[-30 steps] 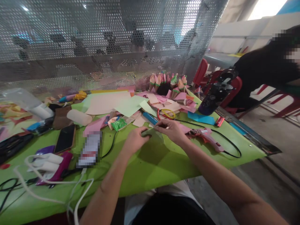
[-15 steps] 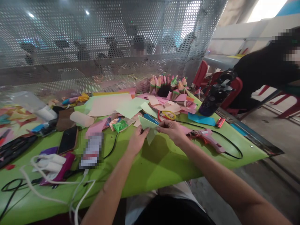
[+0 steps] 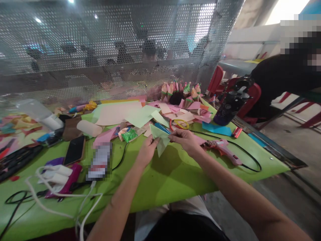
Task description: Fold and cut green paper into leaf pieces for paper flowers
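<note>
Pale-green paper (image 3: 162, 142), left grip (image 3: 147, 150) clamped on one side, right grip (image 3: 185, 139) pinching the other

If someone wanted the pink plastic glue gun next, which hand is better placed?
Probably the right hand: the pink plastic glue gun lies nearer it, on that side. The left hand is farther away, across the pale-green pointed paper that both hold.

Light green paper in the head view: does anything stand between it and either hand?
Nothing visible does. The left hand pinches the light green paper at its left side, and the right hand's fingers meet its right corner. The pink glue gun lies right of the right hand, out of the way.
</note>
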### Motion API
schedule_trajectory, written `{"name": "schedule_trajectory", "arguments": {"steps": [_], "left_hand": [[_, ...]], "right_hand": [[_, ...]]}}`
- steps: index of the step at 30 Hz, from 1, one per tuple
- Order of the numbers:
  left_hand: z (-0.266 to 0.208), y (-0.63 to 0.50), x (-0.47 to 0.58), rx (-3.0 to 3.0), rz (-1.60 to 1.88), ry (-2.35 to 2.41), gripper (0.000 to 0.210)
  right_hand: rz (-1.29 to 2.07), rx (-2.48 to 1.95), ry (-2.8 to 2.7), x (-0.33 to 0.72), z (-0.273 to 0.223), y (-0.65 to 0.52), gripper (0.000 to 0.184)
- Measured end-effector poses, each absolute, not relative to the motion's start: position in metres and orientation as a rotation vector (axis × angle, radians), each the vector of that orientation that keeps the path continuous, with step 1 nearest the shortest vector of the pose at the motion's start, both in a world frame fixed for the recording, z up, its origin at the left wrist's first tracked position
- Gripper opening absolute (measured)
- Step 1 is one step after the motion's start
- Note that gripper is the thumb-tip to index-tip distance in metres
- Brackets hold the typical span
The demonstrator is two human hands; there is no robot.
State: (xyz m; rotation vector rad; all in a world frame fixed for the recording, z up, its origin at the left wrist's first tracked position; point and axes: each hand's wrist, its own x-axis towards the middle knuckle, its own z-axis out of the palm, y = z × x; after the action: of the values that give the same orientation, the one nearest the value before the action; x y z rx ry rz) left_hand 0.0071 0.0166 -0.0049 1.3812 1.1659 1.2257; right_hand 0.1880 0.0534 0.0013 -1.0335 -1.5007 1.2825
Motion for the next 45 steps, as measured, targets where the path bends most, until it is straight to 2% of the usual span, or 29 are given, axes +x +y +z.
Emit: {"name": "schedule_trajectory", "arguments": {"steps": [7, 18, 28, 45], "left_hand": [[-0.001, 0.016, 0.005, 1.568, 1.121, 1.225, 0.03], [-0.001, 0.015, 0.007, 1.581, 1.064, 1.237, 0.032], [-0.004, 0.016, 0.003, 1.645, 0.99, 1.228, 0.03], [0.005, 0.01, 0.004, 1.646, 0.888, 1.144, 0.018]], "right_hand": [[1.252, -1.052, -1.568, 0.188, 0.003, 0.053, 0.027], [1.254, -1.066, -1.561, 0.185, 0.005, 0.051, 0.034], [1.236, -1.064, -1.584, 0.186, 0.005, 0.051, 0.033], [1.386, -0.974, -1.505, 0.187, 0.004, 0.05, 0.039]]}}
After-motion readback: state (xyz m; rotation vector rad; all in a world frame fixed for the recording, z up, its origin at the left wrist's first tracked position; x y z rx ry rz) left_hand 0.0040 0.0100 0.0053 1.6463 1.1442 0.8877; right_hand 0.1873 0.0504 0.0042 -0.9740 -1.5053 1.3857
